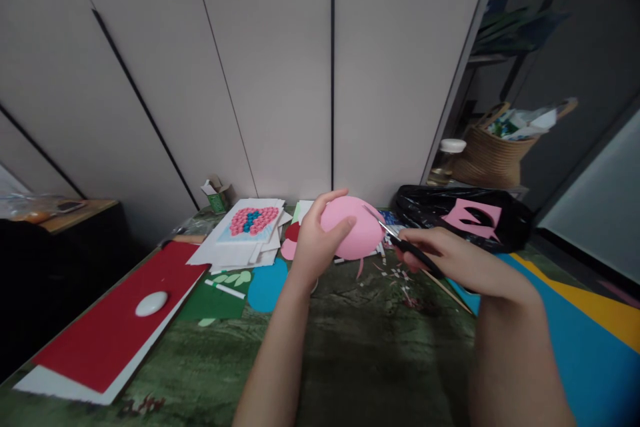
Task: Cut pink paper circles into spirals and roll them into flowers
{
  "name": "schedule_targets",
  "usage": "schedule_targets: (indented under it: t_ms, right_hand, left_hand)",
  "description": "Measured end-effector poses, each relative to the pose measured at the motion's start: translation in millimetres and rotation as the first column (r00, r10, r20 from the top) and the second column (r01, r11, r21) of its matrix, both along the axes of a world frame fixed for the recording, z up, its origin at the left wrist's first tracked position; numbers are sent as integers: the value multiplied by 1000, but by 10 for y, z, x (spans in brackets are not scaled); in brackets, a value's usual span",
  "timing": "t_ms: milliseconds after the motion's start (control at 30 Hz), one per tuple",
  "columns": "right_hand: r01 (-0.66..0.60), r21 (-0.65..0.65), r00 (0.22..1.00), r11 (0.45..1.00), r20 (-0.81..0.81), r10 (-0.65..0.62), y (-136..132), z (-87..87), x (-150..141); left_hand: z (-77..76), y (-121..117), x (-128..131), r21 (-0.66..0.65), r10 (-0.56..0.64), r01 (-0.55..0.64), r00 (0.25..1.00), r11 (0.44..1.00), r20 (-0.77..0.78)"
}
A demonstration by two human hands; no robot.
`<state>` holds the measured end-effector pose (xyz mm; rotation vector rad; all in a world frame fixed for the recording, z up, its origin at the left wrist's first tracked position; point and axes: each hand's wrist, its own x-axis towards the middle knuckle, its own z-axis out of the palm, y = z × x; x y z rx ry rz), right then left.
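My left hand (320, 237) grips a rounded piece of pink paper (355, 230) at its left side, thumb on the front face. The paper is held up above the table, and a thin pink strip hangs from its lower edge. In my right hand (430, 250) is a pair of scissors (400, 239) with black handles. Its metal blades meet the right edge of the pink paper. Small paper scraps (397, 277) lie scattered on the table below the scissors.
On the left lie red paper (115, 307) with a white oval object (151, 303), green paper (215, 303), blue paper (267, 287) and a white marker (225, 289). Behind them sits a stack of white sheets (250, 250). A black plastic bag (420, 203) and a large blue sheet (575, 347) occupy the right.
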<state>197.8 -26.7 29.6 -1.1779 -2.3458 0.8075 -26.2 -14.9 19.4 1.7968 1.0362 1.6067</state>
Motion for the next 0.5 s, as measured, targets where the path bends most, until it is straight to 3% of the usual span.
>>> schedule_targets:
  t_ms: [333,500]
  right_hand:
    - [-16,32,998,999,-68,18,24,-11,-3]
    - [-25,36,999,999,-25,25,29,2,-18]
  left_hand:
    - [-2,3,1,-35,35,-32,997,999,71]
    - [-1,-1,12,-29,52,-50,993,998,103]
